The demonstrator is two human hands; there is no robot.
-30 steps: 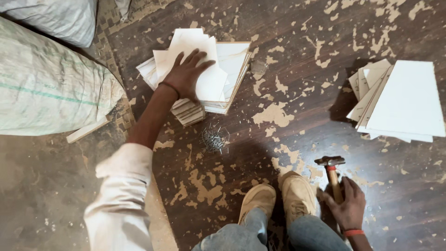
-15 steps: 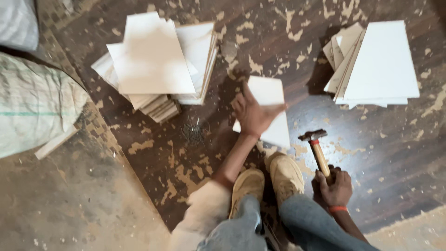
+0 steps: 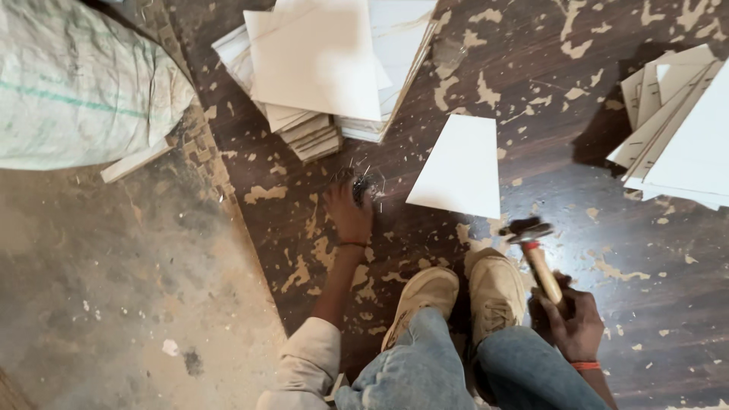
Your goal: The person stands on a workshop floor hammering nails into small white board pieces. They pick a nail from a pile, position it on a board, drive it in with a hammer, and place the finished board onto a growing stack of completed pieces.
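Cream sleeve (image 3: pixel 307 364), blue jeans (image 3: pixel 425 372), 2 tan shoes (image 3: pixel 493 292), orange wristband (image 3: pixel 585 365).

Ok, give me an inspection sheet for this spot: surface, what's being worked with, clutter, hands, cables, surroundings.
Surface: dark wooden floor blotched with pale patches; bare dusty concrete to the left.
Job's things: small pile of thin metal nails; single white rectangular panel lying flat beside it; wooden-handled hammer.
Clutter: tall stack of white panels at top; second fanned stack of white panels at right.
Hands: left hand reaches into the nails; right hand grips the hammer handle, head resting near the floor.
Cables: nothing seen.
Surroundings: bulging white woven sack at upper left; the person's beige shoes and blue jeans at bottom.
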